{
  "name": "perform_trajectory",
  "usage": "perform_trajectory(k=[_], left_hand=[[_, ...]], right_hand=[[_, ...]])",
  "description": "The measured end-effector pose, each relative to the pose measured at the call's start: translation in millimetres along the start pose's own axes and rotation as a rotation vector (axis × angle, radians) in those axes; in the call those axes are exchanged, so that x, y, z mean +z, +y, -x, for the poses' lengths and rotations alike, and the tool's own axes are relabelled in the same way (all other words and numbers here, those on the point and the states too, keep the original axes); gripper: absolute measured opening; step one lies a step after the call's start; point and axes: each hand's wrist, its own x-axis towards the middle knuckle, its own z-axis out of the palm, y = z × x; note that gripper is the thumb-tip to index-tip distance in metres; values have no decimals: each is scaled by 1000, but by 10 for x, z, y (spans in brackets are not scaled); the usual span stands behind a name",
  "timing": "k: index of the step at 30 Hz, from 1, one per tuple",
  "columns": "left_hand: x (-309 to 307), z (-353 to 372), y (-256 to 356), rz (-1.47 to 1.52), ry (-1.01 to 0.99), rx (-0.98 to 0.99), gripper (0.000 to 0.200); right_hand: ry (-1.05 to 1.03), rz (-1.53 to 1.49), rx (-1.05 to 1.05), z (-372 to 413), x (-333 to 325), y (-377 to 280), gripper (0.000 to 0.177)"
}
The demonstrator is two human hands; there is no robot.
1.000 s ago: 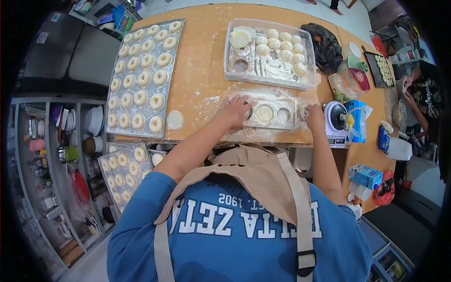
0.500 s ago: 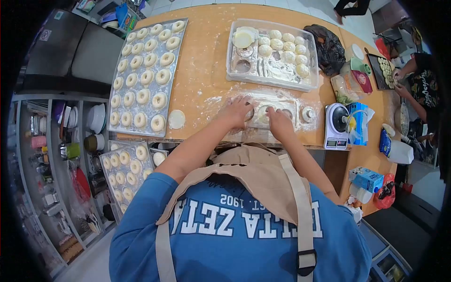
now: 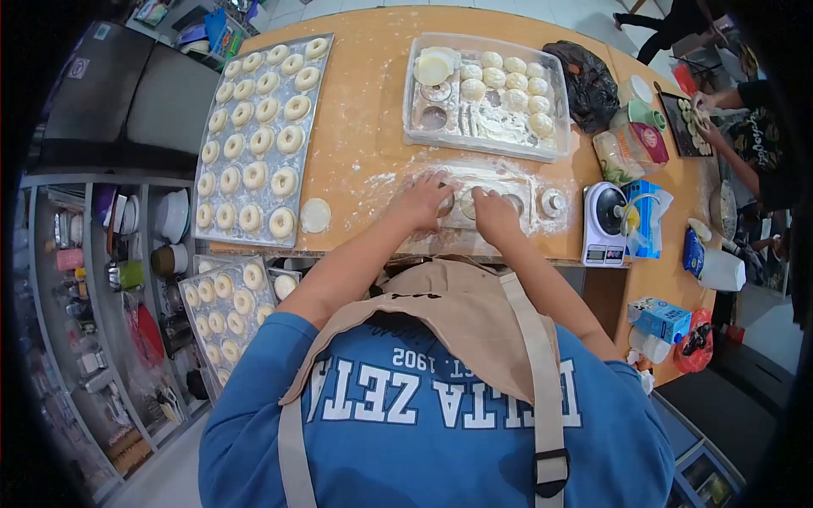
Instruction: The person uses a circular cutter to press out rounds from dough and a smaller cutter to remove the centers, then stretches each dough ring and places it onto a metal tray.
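A flat white mould plate (image 3: 491, 179) with round wells lies on the floured table near the front edge. My left hand (image 3: 417, 203) curls around its left end, fingers on the far side and thumb nearer me. A pale piece of dough (image 3: 467, 203) sits in the middle well. My right hand (image 3: 496, 216) bends over it, fingers closed together and pressing on the dough; its fingertips are partly hidden. Left of my left hand, a flat dough disc (image 3: 316, 216) rests on the table. A small round floury object (image 3: 553, 203) stands right of the plate.
A tray of dough rings (image 3: 279, 110) is at left, with another ring tray (image 3: 224, 317) below. Behind the mould stands a plastic tub (image 3: 487, 151) of dough balls. A kitchen scale (image 3: 603, 224) and black bag (image 3: 584, 85) are rightward. Another person's hands (image 3: 710, 118) work over a dark tray.
My right hand has shifted slightly left over the dough, its fingers closer together. The left hand stays at the plate's end. At the top right, a walking person has come further into view.
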Motion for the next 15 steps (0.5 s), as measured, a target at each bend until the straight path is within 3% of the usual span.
perform_trajectory(k=[2,5,10,13,15], left_hand=[[4,7,15,5,-1,-3,99],[-44,33,2,50,34,9,97],[62,158,-238,230,221,47,97],[55,406,-427,317,337,-71,100],[131,633,-619,274,395,-163,102]], right_hand=[[5,23,-32,-55,58,75,21],[163,-306,42,-27,-242,162,22],[723,-720,140,-35,-816,712,19],[618,-595,195,-46,-724,829,19],[333,-447,213,8,-558,618,18]])
